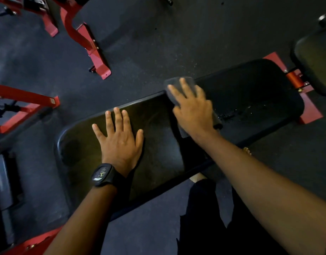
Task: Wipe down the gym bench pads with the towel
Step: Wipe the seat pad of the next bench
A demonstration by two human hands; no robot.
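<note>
Right-hand fingers (186, 88): straight, spread, pressing flat on the towel (176, 83); nothing curled round it. Right hand (193, 111) covers most of the cloth.

Left-hand fingers (118, 118): straight, fanned, flat on bare vinyl. Left hand (119, 138) holds nothing. One black watch (102, 174) on that wrist.

Towel: one, grey, folded. It lies across the bench (154, 144), long axis from the far edge toward the near edge, far end just over the far edge.

Bench: black padding, long axis from lower left up to upper right. I read a line under the towel as a seam between two pads, but in this light it may be only shadow. Droplets (235, 112) glisten on the right part, just beside the right hand.

Room: dark speckled rubber floor (149, 52). Red steel frames (96, 52) stand upper left and along the left edge, well apart from the bench. One further dark pad (314, 61) sits at the upper right, beyond an orange-red fitting (294, 80) at the bench end.

Count: two hands, one towel, one watch.
</note>
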